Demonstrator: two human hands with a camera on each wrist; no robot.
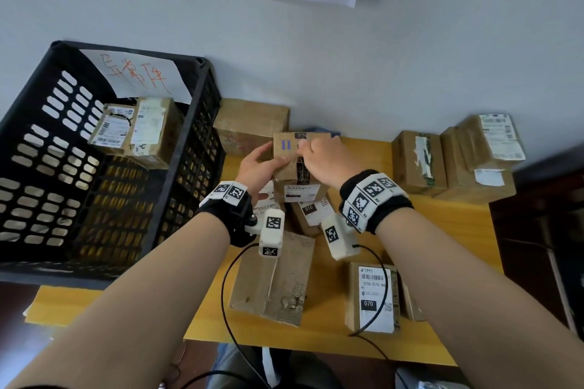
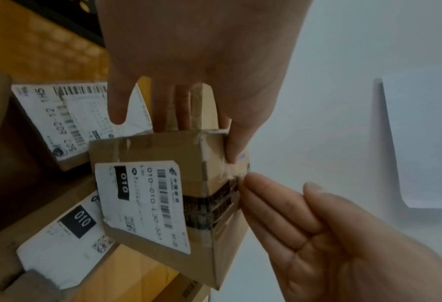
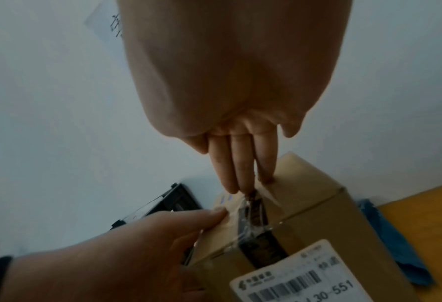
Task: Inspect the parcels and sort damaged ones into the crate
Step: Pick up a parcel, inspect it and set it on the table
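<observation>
A small brown parcel (image 1: 300, 189) with a white "010" label and dark tape across its top is held above the yellow table (image 1: 442, 230). My left hand (image 1: 262, 164) grips its left side, thumb on the top face (image 2: 235, 151) and fingers behind. Straight fingers of my right hand (image 1: 319, 155) touch the crinkled tape seam (image 3: 251, 214) on the parcel (image 3: 318, 214). The black slatted crate (image 1: 202, 123) stands at the left with labelled parcels (image 1: 139, 133) inside and a paper sign with red writing.
More parcels lie on the table: one (image 1: 311, 211) under the held one, a scuffed flat one (image 1: 275, 278) in front, a "070" box (image 1: 373, 297), a stack (image 1: 420, 161) at the back right, another (image 1: 249, 123) against the wall. Dark furniture (image 1: 543, 230) borders the right.
</observation>
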